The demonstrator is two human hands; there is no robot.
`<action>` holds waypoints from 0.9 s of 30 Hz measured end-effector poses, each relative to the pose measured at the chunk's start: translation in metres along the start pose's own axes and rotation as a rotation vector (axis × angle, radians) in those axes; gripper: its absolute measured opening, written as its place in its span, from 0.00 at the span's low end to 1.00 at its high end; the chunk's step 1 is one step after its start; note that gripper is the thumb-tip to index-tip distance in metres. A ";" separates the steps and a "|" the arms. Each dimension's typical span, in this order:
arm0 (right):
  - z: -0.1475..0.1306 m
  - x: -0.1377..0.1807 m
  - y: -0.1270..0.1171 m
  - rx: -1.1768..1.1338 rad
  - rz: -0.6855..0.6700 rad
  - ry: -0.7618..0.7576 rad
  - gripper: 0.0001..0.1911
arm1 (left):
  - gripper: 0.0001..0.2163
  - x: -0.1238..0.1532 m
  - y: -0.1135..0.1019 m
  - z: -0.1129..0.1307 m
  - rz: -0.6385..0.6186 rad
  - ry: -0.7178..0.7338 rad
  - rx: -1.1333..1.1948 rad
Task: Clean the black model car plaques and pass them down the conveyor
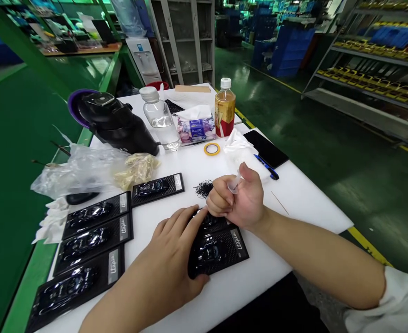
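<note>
Here's the left hand [176, 247], spread across a pair of flat black rectangular plaques [237, 256] at the near edge of the white table [308, 203], thumb down by the closest plaque's near side, fingers over the one behind. And the right hand [238, 196] is just above that rear plaque, fingers curled around a small translucent plastic tube [234, 184], thumb up near its top.

Look at the closest plaque: a glossy black model car [209, 252] on a dotted, textured base, bright reflections along its body, and at the right end a grey label [237, 240] with pale slanted script that seems to read "Utopia". The rear plaque is mostly hidden by the hands.

Over to the table's left edge, three matching black plaques [93, 240] line up, same script on their grey labels; a fourth, separate black plaque [157, 188] sits just beyond them, its lettering too small to read.

Towards the far edge, a floral tissue pack [197, 127] carries a blue patch with a word starting with "B", the rest unclear. Beside it stands a capped bottle with a gold-and-red label [225, 111], its print illegible.
</note>
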State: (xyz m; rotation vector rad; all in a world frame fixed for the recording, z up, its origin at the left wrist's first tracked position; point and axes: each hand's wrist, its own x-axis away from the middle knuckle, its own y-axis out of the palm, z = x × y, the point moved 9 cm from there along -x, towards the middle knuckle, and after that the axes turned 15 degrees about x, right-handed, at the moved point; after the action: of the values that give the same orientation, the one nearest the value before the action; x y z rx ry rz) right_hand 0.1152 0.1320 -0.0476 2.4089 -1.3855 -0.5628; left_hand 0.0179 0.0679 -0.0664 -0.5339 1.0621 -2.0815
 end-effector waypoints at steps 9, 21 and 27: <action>0.000 -0.002 -0.001 0.031 -0.005 -0.017 0.36 | 0.52 0.001 0.000 0.001 -0.008 0.005 -0.008; -0.001 -0.001 0.000 0.011 -0.030 -0.035 0.36 | 0.51 0.000 0.001 0.000 -0.021 -0.004 -0.021; 0.001 -0.002 0.000 -0.005 -0.041 -0.025 0.34 | 0.49 0.000 0.000 0.003 -0.039 -0.027 -0.028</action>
State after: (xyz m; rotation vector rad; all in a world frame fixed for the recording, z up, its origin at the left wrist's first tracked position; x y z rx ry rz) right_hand 0.1142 0.1334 -0.0478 2.4395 -1.3463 -0.6079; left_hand 0.0193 0.0665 -0.0647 -0.5995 1.0747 -2.0905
